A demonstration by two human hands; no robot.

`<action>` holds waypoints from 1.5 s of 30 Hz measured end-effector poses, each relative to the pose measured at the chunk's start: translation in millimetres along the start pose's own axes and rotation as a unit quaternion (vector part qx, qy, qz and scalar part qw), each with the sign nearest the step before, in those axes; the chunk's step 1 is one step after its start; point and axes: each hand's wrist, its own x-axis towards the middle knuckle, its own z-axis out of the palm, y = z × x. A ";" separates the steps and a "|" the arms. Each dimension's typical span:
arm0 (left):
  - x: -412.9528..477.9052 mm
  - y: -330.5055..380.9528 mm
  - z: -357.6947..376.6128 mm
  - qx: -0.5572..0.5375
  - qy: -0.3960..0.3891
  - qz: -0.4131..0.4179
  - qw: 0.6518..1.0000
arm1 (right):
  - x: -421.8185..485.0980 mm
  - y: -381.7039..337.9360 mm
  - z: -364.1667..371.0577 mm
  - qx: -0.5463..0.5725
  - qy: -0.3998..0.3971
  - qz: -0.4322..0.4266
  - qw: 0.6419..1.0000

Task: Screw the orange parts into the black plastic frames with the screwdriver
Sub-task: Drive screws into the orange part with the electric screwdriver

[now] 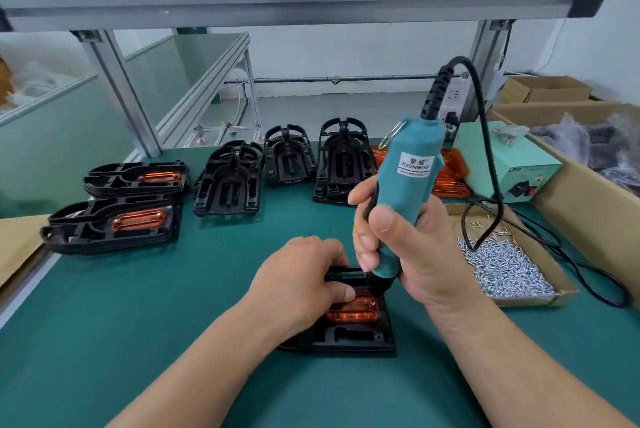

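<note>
Teal screwdriver [408, 185] stood near-upright, bit down on the glossy oblong orange part [353, 313] — right hand [398, 254] wrapped round it, left hand [301, 275] gripped the black frame [360, 341].

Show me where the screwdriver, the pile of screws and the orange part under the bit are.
screwdriver [400, 193], head view, teal body below the label.
pile of screws [505, 268], head view, middle of the heap.
orange part [353, 315], head view, its glossy top face.

Both forearms are bare — left hand [301, 273] and right hand [417, 254] show short-clipped nails.
</note>
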 end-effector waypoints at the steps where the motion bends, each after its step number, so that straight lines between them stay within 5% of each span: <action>1: -0.2 -0.8 -0.1 0.004 0.000 0.002 1.000 | -0.1 0.1 -0.1 -0.011 0.006 -0.009 1.000; 21: -2.1 -8.8 -2.9 -0.003 -0.012 0.031 0.999 | 2.9 -10.5 -2.0 -0.024 0.026 -0.077 0.996; 28: -4.8 -11.5 -6.7 0.002 -0.033 0.021 0.999 | 13.6 -18.6 -46.0 0.100 0.239 -0.082 0.962; 34: -4.1 1.5 -6.3 0.042 0.042 0.030 0.998 | 12.9 -24.0 -90.0 0.159 0.374 -0.122 0.906; 37: 0.9 23.3 -5.3 0.048 0.091 0.094 0.990 | 10.6 -26.2 -104.3 0.177 0.412 -0.141 0.883; 45: 33.2 97.0 17.1 0.092 0.069 0.281 0.953 | 8.3 -30.9 -118.6 0.191 0.477 -0.164 0.842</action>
